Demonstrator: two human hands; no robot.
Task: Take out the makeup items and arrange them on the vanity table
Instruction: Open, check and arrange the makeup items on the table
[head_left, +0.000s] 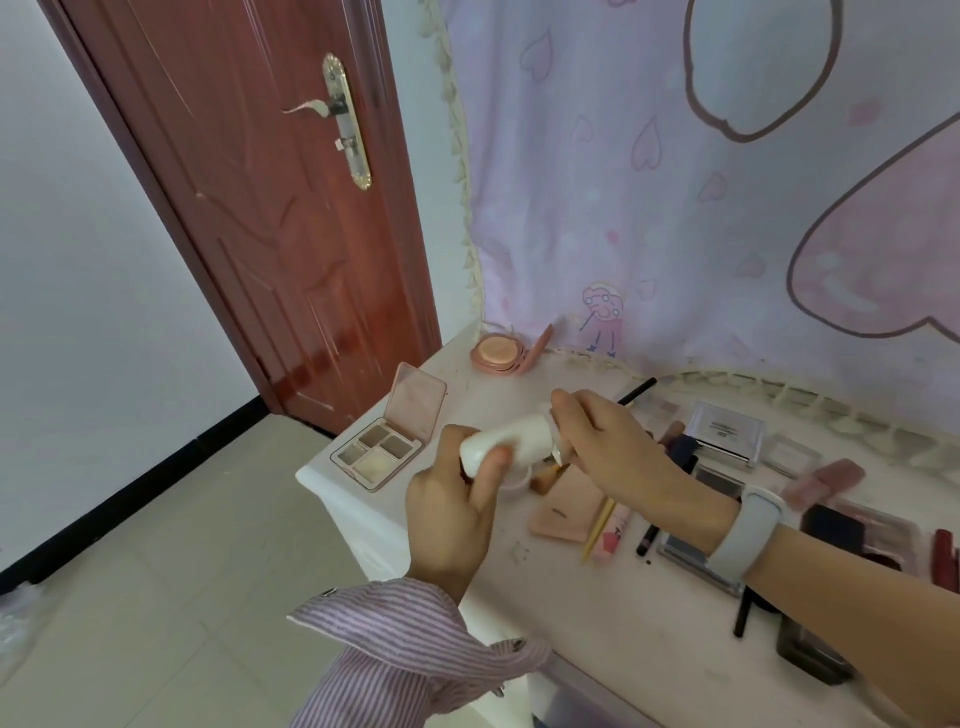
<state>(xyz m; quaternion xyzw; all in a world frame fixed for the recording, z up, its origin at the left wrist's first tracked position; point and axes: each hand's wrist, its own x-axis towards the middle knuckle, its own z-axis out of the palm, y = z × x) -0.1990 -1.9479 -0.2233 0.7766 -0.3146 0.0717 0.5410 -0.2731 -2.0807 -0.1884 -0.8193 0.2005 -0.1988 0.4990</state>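
Gripping the white bottle (506, 441) at its base in the left hand (449, 512) and its cap end in the right hand (608, 447), it is best set upright on a bare patch of the vanity table (597, 618), near the open palette (387, 441).

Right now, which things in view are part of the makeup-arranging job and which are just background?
Job:
- white bottle, held by left hand and right hand
- open eyeshadow palette
- open round compact
- vanity table

Background:
- red door
- pink heart cloth
- wristband

Bare tabletop (566, 597) (near edge) beside crowded palettes (727, 434).
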